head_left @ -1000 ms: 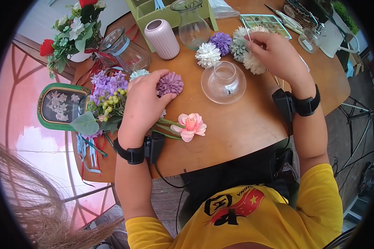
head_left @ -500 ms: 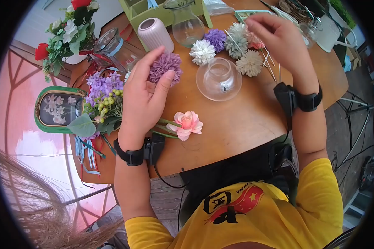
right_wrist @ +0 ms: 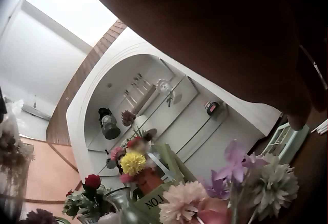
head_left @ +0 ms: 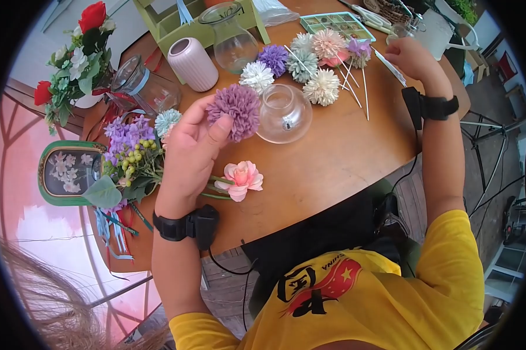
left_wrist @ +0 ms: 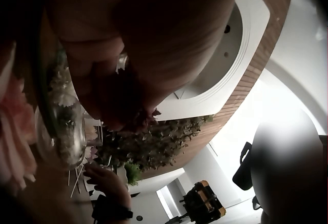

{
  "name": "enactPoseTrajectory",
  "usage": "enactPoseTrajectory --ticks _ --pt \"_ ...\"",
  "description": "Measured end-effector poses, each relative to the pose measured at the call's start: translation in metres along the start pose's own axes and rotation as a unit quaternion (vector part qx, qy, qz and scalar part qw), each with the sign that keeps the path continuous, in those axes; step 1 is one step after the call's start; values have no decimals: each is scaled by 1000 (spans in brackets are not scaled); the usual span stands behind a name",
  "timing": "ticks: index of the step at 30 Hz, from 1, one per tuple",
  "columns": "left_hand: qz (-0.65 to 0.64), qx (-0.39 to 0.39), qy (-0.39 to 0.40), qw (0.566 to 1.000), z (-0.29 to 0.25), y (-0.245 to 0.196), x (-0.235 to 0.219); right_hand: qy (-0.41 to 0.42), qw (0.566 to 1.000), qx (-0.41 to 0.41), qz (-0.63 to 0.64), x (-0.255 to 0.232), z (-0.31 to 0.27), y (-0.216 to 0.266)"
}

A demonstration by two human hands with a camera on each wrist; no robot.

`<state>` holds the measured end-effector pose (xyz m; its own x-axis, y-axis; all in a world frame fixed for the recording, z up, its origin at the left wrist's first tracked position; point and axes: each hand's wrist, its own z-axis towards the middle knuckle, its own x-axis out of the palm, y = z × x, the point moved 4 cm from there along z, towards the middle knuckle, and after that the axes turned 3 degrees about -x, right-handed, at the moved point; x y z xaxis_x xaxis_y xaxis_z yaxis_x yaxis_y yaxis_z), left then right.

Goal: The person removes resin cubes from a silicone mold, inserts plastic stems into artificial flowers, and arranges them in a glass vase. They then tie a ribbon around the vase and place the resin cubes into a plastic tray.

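Note:
In the head view, my left hand (head_left: 187, 154) pinches a mauve pompom flower (head_left: 234, 112) between thumb and fingers, raised over the table beside the round glass vase (head_left: 284, 114). The left wrist view shows this hand dark and close, the bloom mostly shadowed. At the back right, my right hand (head_left: 416, 59) is in the air near the scissors (head_left: 375, 18), fingers loosely bent, nothing visible in them. White, purple, blue-grey, cream and pink blooms lie behind the glass vase, white stems pointing toward the front. A pink flower (head_left: 239, 179) lies by my left wrist.
A ribbed pink vase (head_left: 193, 65), clear glass vases (head_left: 235, 44) and a green wooden holder (head_left: 158, 29) stand at the back. Purple blossoms (head_left: 126, 134) and a green frame (head_left: 44, 175) are at left. A divided box (head_left: 338, 26) lies behind the blooms.
My left hand has lifted the mauve flower and brought it toward the round vase. My right hand has moved away from the blooms to the right; a light purple flower shows beside the pink ones.

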<state>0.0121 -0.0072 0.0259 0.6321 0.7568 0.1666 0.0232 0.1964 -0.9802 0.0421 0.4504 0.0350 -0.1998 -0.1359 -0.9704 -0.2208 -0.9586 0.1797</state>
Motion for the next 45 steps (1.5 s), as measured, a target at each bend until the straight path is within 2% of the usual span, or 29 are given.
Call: enactPoseTrajectory --ticks 2,8,12,15,21,27,30,33,36,40,43,45 --pt "-76 -39 21 996 0 0 9 22 999 26 -17 10 5 -12" --pt "-162 -70 45 983 -1 8 13 76 995 64 -7 24 21 -23" --pt "-181 -79 43 979 0 11 14 105 990 79 45 25 21 -14" --pt "-208 -72 51 974 1 9 14 102 990 58 77 26 15 -2" --pt "-221 -52 39 973 3 9 9 119 991 20 52 25 3 24" --pt "-221 -49 37 973 3 8 10 140 985 47 86 18 -7 27" --pt "-221 -46 31 974 3 7 9 156 984 55 62 15 -10 24" --pt "-222 -40 25 974 3 7 8 143 981 70 107 17 -11 15" --pt "-217 -31 16 976 4 7 8 130 987 52 83 5 -11 17" --pt "-198 -8 -10 980 3 5 10 45 989 35 136 -30 -16 34" --pt "-224 -15 -11 974 4 3 11 -119 954 -113 249 -63 -26 81" --pt "-230 -19 -12 973 5 3 10 -73 906 -178 377 -69 -34 116"
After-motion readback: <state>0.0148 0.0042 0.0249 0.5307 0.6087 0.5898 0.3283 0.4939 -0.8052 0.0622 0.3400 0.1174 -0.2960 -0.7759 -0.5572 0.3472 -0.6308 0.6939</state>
